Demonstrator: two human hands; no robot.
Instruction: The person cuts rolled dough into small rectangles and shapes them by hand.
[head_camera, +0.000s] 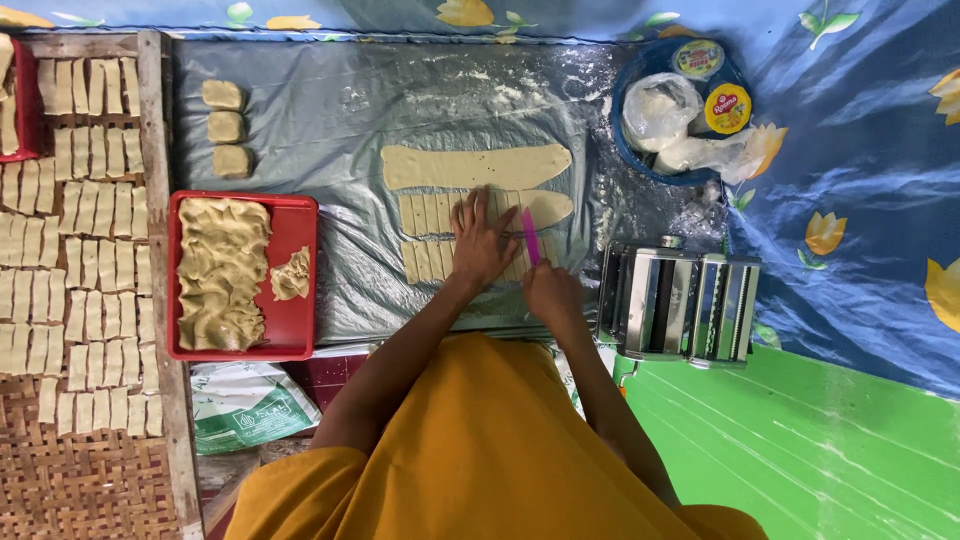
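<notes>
- A woven bamboo tray at the far left carries rows of small cut dough rectangles, their long sides running away from the person.
- Three dough lumps sit in a line on the grey plastic sheet.
- A red tray holds a heap of dough scraps, with a smaller clump beside it.
- A whole rolled dough strip lies with its long axis left to right; the strip below it is cut crosswise into short pieces.
- The left hand presses flat, fingers spread, on the cut pieces.
- The right hand is closed around a pink cutter, whose long axis points away from the person, across the strip.
- A metal pasta roller stands just right of that hand.
- A blue bowl holds plastic bags of flour and two yellow-lidded tubs.
</notes>
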